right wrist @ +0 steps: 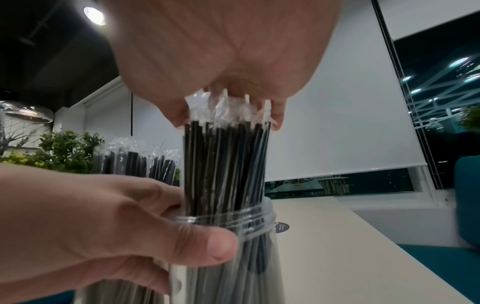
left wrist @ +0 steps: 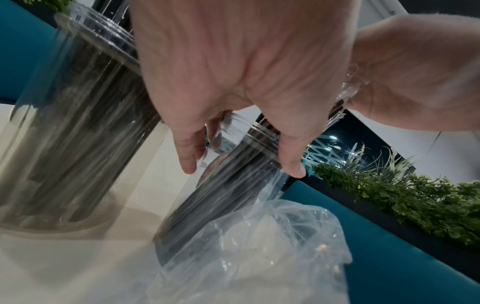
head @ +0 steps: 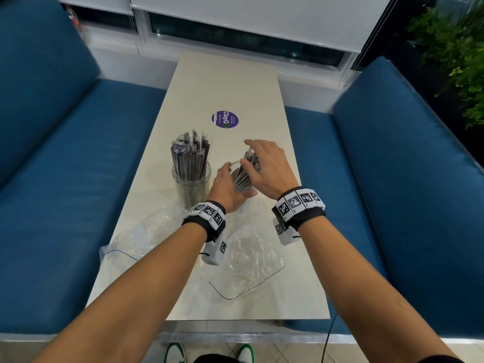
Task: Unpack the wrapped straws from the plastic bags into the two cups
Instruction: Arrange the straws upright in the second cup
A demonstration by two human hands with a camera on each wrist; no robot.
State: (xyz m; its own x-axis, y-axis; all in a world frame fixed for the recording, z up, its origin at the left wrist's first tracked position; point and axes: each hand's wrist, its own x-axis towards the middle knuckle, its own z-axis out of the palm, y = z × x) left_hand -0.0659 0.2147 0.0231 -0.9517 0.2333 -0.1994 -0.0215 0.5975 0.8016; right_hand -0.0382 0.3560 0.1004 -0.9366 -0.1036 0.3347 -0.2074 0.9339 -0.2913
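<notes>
A clear cup (head: 192,184) packed with black wrapped straws (head: 191,153) stands on the white table (head: 222,82). To its right is a second clear cup (right wrist: 246,220), and my left hand (head: 230,176) grips it just below the rim, thumb (right wrist: 207,244) in front. A bundle of wrapped straws (right wrist: 226,164) stands in this cup with its upper half sticking out. My right hand (head: 262,158) is over the bundle's top, with thumb and fingers closed around the wrapper ends. Two crumpled clear plastic bags (head: 146,231) (head: 251,260) lie near my wrists.
A round purple sticker (head: 225,120) is on the table beyond the cups. Blue padded benches (head: 65,179) (head: 406,179) run along both sides. A window with white blinds (head: 235,24) is at the far end, and green plants (head: 461,56) are at the right.
</notes>
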